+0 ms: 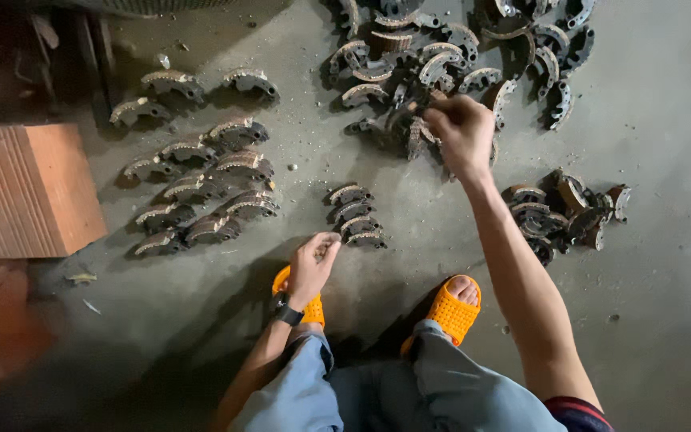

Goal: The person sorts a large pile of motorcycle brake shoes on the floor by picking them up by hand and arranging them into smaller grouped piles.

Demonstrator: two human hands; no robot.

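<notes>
Underfoot, a grey concrete floor point(665, 264) fills nearly the whole frame, dusty and flecked with small debris. At the left edge sits a ribbed reddish-brown block point(29, 188), the biggest single thing on it. Across the top centre and upper right spreads a large loose pile of brake shoes point(457, 56), curved metal pieces with worn linings, lying every which way. Left of centre, a sorted group of brake shoes point(201, 180) lies in rough rows, each piece resting on its arc. At right centre is a darker, tangled heap of shoes point(565, 212). Just above the feet, in the middle of the frame, a small stack of four shoes point(355, 216) lies neatly overlapped.

The person squats, grey trousers at the bottom edge, feet in orange slippers point(453, 308). The right hand point(461, 128) stretches up to the lower edge of the large pile, its fingers bunched and pinching a brake shoe point(409, 116) there. The left hand point(313, 264), a dark watch at its wrist, hangs just below the small stack, fingers loosely curled together and holding nothing that can be seen.
</notes>
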